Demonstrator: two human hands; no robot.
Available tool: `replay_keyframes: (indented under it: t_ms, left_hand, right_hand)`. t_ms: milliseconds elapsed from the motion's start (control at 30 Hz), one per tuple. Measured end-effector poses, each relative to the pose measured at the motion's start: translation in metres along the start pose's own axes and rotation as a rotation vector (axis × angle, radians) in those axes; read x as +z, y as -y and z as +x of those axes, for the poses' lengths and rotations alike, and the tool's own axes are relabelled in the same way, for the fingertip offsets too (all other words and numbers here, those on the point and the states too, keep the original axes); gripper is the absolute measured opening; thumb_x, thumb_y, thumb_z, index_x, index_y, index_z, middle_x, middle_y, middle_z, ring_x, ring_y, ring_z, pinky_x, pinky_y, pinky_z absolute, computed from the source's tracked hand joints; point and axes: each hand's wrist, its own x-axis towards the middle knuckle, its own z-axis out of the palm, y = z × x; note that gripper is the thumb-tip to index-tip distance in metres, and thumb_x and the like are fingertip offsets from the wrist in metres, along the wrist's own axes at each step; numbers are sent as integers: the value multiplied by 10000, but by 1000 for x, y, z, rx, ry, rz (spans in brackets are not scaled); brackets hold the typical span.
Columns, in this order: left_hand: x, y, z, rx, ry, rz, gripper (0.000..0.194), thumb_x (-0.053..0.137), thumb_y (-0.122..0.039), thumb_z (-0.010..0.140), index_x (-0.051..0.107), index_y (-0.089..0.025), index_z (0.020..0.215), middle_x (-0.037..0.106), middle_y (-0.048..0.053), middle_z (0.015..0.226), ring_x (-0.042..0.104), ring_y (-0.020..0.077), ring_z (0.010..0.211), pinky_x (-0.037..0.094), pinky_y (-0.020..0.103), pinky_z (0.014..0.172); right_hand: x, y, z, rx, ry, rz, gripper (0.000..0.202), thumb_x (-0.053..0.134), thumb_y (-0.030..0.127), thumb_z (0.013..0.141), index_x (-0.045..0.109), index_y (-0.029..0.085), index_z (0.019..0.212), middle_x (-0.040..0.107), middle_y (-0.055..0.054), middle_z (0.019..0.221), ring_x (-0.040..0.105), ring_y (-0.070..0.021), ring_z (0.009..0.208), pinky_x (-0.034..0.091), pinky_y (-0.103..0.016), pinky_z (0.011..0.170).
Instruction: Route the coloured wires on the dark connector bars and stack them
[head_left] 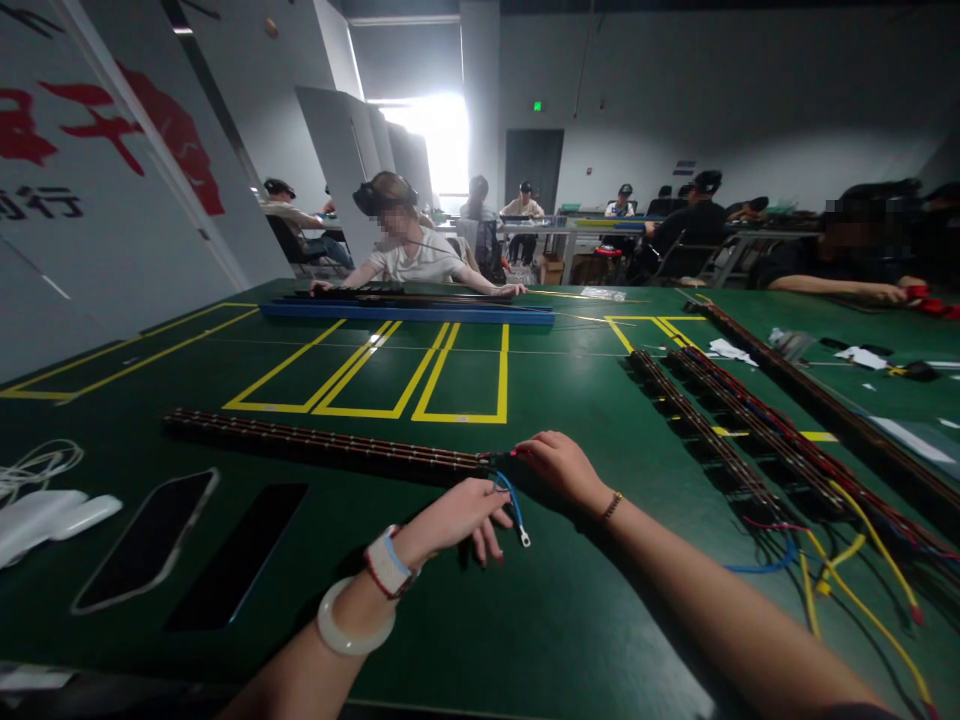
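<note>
A long dark strip assembly with brown rails and pale spacers (322, 440) lies across the table in front of me. At its right end, my left hand (461, 510) pinches a short blue wire (514, 500) between thumb and forefinger, its other fingers hanging loose. A ring-shaped metal lug (525, 538) hangs from that wire's end. Just beyond, my right hand (559, 465) has its fingertips closed on a short red wire (514, 454) at the same end of the strip. Its palm faces away, so part of the grip is hidden.
Two phones (150, 540) and a white device with a cable (45, 525) lie at left. Similar strips (705, 430) with yellow wires (862, 590) lie at right. Yellow tape outlines (461, 418) mark the table. Across it, a person (412, 250) leans over a blue tray (405, 314).
</note>
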Motion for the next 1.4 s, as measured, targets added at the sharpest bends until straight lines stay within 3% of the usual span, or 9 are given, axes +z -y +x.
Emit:
replay_keyframes:
  t_ms: [100,167,233,333,567,767,900,1200,1400]
  left_hand:
    - [-17,-13,-16,80,-240,363,340,417,-394,918,626,-136,850,656,60,799,601,138,524,444,267,495]
    - [-24,-19,-19,291,-429,552,276,454,-386,911,629,-173,930,652,47,852,627,170,689,483,290,608]
    - [-28,-23,-14,491,-487,726,242,519,-377,894,626,-193,1010,640,63,1009,615,203,902,492,329,773]
    - [-32,-24,6,622,-446,977,296,590,-350,871,613,-178,1111,613,84,1105,542,240,1078,433,385,930]
    - [-42,-28,47,599,-277,1233,236,596,-339,878,697,-128,841,654,82,844,569,224,891,402,316,794]
    - [-55,-32,53,602,-116,1097,252,593,-358,879,744,-166,817,659,52,802,560,204,873,340,301,791]
    - [-60,-31,55,569,-79,1018,281,578,-393,883,754,-193,794,644,40,803,532,198,876,310,300,785]
    - [-69,-28,65,569,-57,982,357,547,-480,885,767,-209,808,610,47,835,475,200,884,280,314,791]
    - [-70,-29,61,561,-40,927,386,543,-520,873,770,-218,792,597,38,851,459,190,891,277,312,805]
  right_hand:
    - [0,3,-1,-5,-26,-15,325,400,347,995,677,202,1085,675,-98,931,575,-179,801,424,-302,737]
    - [1,3,-2,-12,-39,-13,317,408,334,993,654,203,1144,669,-96,931,569,-177,794,421,-298,726]
    - [3,4,-2,-18,-52,3,293,429,322,987,655,206,1132,664,-91,916,567,-173,785,421,-293,717]
    - [4,6,-1,-9,-75,52,236,483,323,966,682,203,1009,659,-80,885,575,-169,786,424,-287,722]
    - [0,12,1,135,-21,329,211,551,366,925,678,202,889,624,-53,889,580,-172,832,452,-298,764]
    - [-8,6,9,242,121,576,265,627,427,859,658,178,774,547,-32,869,546,-165,823,448,-282,738]
    - [-13,-3,14,252,234,666,290,621,439,856,619,172,744,534,-12,802,526,-158,778,426,-284,731]
    - [-17,-3,15,280,189,564,190,560,322,897,595,176,780,572,-22,823,528,-162,800,409,-279,739]
    - [-27,-4,21,259,241,456,160,588,276,877,596,163,764,559,-19,794,514,-144,727,401,-253,661]
